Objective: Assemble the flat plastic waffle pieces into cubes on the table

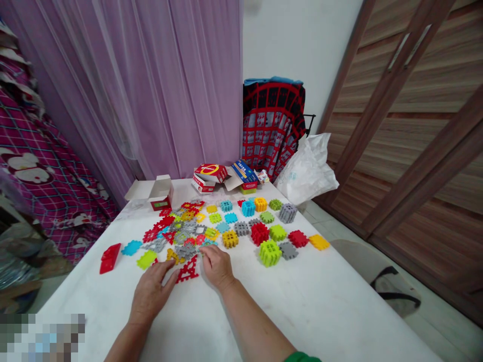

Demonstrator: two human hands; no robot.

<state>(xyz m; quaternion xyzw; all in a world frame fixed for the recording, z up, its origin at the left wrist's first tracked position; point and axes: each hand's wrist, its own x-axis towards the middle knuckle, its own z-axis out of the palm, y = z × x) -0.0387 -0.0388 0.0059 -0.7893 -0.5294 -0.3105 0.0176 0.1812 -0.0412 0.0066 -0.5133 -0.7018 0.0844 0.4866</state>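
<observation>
Plastic interlocking building tiles in red, grey, yellow, blue and green lie in a loose heap in the middle of the white table [317, 311]. My left hand [153, 289] rests at the heap's near edge, fingers stretched out and apart, beside a red triangular tile [188, 270] and a yellow tile [173, 256]. Just right of the triangle, my right hand [217, 266] has its fingers curled into a pinch by a grey tile [186, 250]; whatever they hold is hidden. A lime square tile [146, 259] lies beyond my left fingers.
Sorted stacks stand to the right: a lime stack [270, 253], a red stack [259, 234], a grey stack [288, 213]. A red piece [109, 258] lies far left. At the back are an open box [161, 193], more cartons [210, 173] and a white bag [307, 173].
</observation>
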